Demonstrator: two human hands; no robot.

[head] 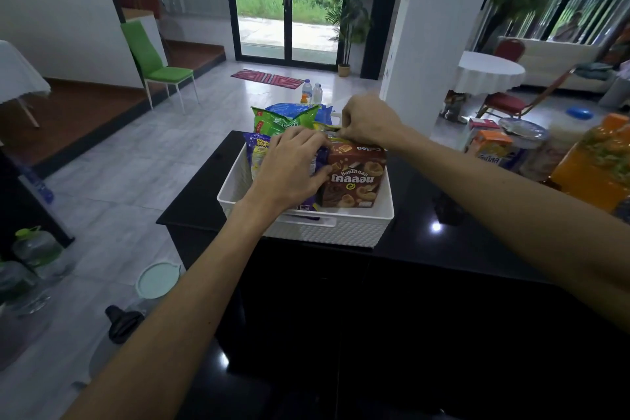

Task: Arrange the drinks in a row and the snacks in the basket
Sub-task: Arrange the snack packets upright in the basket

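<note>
A white basket [344, 233] stands on the black table [426, 249]. It holds a brown snack box [358, 181], a purple snack bag [257, 155], a green bag [286, 119] and a blue bag [289, 109] behind. My left hand [293, 167] lies over the purple bag, fingers curled around it and thumb against the brown box. My right hand [370, 121] reaches over the basket's far side and pinches the top edge of a yellow packet [325, 128] behind the brown box. Drinks stand at the right: an orange carton [492, 145] and a large orange bottle [600, 164].
A stack of plastic cups with a lid [530, 143] stands among the drinks. Two water bottles [312, 90] stand on the floor beyond the table. A green chair [153, 61] is at the left, and jugs [34, 249] and a lid [156, 280] lie on the floor.
</note>
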